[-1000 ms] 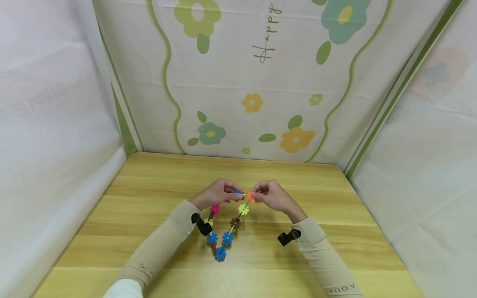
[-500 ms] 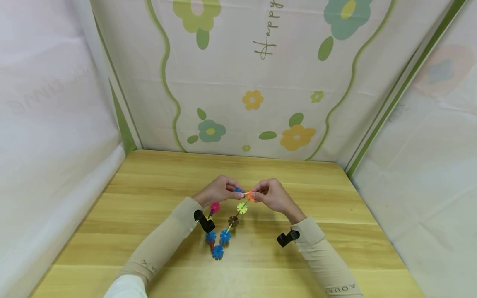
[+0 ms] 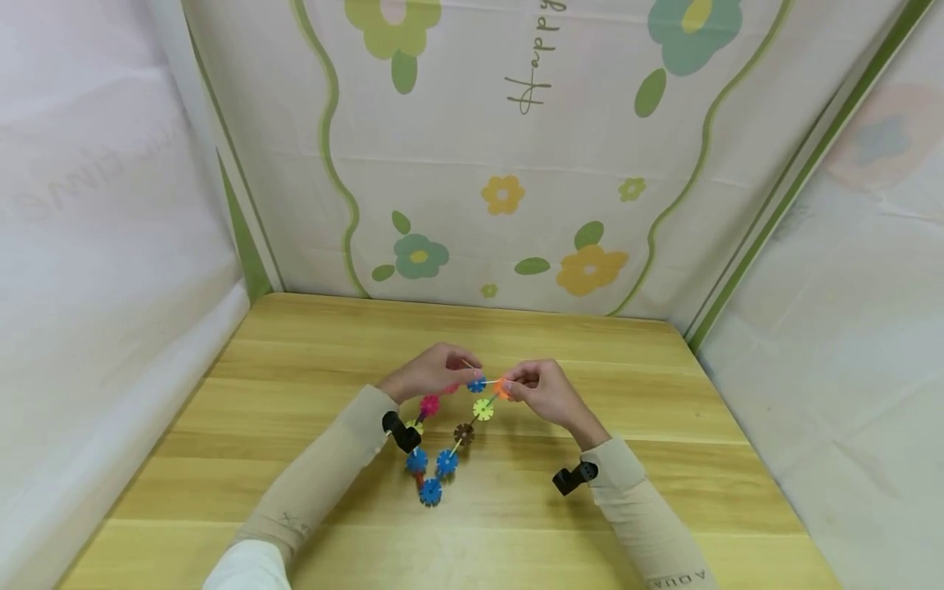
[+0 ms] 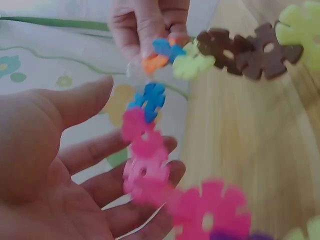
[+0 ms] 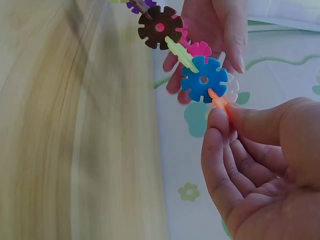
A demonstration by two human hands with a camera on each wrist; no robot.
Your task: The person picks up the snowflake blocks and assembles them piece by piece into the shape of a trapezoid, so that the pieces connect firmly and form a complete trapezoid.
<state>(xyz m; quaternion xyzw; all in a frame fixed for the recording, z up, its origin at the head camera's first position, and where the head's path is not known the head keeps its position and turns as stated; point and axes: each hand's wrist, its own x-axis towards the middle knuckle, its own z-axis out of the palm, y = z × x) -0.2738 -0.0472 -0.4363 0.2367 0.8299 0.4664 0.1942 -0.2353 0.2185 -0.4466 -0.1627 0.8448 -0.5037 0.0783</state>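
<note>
Notched plastic snowflake discs are joined edge to edge into a loop between my hands. My right hand (image 3: 544, 389) pinches an orange disc (image 5: 219, 101) between thumb and fingertips. A whitish disc (image 4: 134, 72) sits between the orange one and a blue disc (image 4: 151, 100). My left hand (image 4: 75, 165) has its fingers spread and thumb apart, with pink discs (image 4: 145, 172) lying against the fingers. From the orange end, a yellow-green disc (image 3: 483, 410), a brown disc (image 3: 463, 434) and blue discs (image 3: 431, 492) run toward the front of the table.
The wooden table (image 3: 560, 541) spreads beneath both arms. A white flower-printed cloth (image 3: 457, 123) stands behind it, with white cloth sides (image 3: 111, 287) at left and right. Black wrist cameras (image 3: 575, 477) are strapped over both sleeves.
My left fingers have loosened from the blue disc beside the whitish one, which now shows more fully. The right hand keeps its pinch on the orange disc, shifting only slightly.
</note>
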